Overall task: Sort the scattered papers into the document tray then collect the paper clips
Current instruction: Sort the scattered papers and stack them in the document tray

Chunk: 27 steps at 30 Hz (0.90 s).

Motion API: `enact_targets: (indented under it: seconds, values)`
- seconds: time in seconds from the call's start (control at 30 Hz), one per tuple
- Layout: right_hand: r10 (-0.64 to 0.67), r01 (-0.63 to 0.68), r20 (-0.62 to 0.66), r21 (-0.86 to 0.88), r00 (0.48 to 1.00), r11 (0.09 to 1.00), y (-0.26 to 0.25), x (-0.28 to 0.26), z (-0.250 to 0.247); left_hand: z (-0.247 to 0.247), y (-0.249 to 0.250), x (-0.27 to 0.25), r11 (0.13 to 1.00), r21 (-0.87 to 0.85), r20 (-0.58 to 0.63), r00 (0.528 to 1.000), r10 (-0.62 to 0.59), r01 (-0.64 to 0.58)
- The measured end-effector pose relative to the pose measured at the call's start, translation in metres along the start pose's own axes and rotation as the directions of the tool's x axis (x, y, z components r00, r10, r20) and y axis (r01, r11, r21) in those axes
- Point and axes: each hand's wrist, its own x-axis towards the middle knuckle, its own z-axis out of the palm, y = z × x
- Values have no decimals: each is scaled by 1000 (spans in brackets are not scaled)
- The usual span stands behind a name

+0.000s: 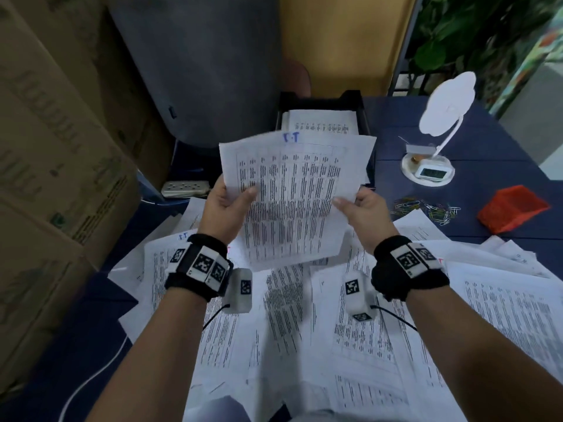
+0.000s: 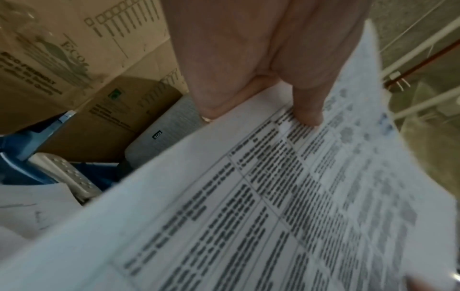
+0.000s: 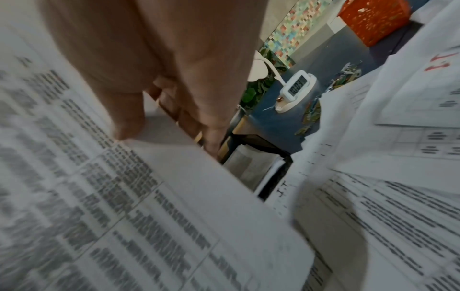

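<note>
I hold a printed sheet point(image 1: 292, 196) up in the air with both hands, in front of the black document tray point(image 1: 350, 100). My left hand point(image 1: 227, 205) pinches its left edge, thumb on top. My right hand point(image 1: 361, 208) pinches the right edge the same way. In the left wrist view the sheet point(image 2: 273, 206) fills the lower half under my thumb; the right wrist view shows the sheet point(image 3: 112, 196) too. The tray holds printed pages point(image 1: 323, 121). Many scattered papers point(image 1: 304, 315) cover the blue table below. A heap of coloured paper clips point(image 1: 426, 208) lies to the right.
A red mesh basket point(image 1: 511, 208) sits right of the clips. A white desk lamp with a small clock point(image 1: 429, 170) stands at the back right. Cardboard boxes point(image 1: 51, 147) and a grey chair back point(image 1: 198, 65) rise on the left. A power strip point(image 1: 185, 188) lies there.
</note>
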Motion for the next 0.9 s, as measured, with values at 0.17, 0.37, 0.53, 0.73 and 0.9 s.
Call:
enact_targets:
  seconds: [0.17,0.37,0.53,0.73,0.9]
  values:
    - [42,-43,-15,-15,999,999,21,-5,2,7,-32,-13,993,50,-88,991,-104,109]
    - [122,-120,4,-130,993,984,46,-6,4,9,-41,-8,979,112,-99,982,-159,170]
    - [116,-115,-7,-149,993,982,53,-1,0,1,-45,2,985,73,-144,978,-148,160]
    - [361,-318,54,-366,931,875,100,-10,-29,-9,-86,-12,895,284,-171,936,-306,344]
    - [473,-467,-150,-566,868,679,140,-17,-49,-9,-124,-32,604,694,-136,896,-423,391]
